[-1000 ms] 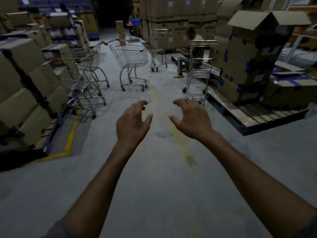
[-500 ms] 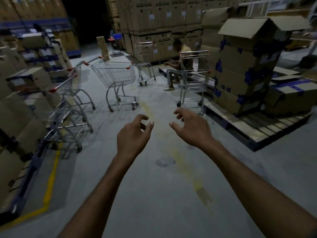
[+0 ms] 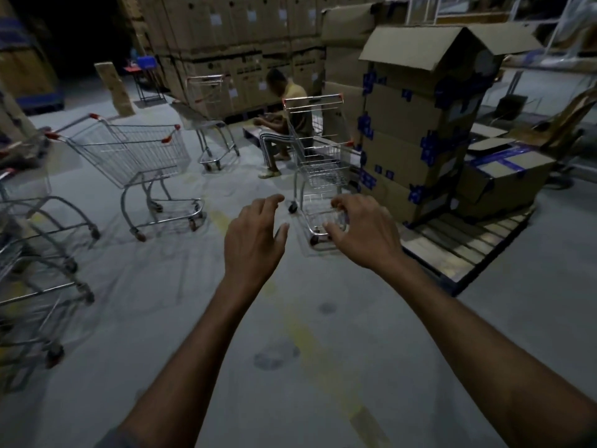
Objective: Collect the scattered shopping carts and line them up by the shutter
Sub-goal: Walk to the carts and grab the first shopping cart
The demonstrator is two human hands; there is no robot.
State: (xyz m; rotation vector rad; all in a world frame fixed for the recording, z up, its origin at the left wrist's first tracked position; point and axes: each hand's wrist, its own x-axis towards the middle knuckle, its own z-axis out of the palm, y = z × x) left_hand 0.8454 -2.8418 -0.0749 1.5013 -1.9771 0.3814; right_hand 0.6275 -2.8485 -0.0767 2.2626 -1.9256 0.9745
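Straight ahead, a narrow shopping cart (image 3: 318, 163) stands on the floor (image 3: 181, 318), just beside the near corner of a wooden pallet (image 3: 468, 244) loaded with taped cartons (image 3: 420, 130). A wider cart (image 3: 129, 156) stands well to its left. A third cart (image 3: 210, 124) is farther back, and more carts (image 3: 32, 253) crowd the floor's left edge, blurred. The left hand (image 3: 253, 240) and right hand (image 3: 365, 234) are held out, fingers loosely curled and spread, holding nothing. A person (image 3: 284, 124) sits behind the narrow cart.
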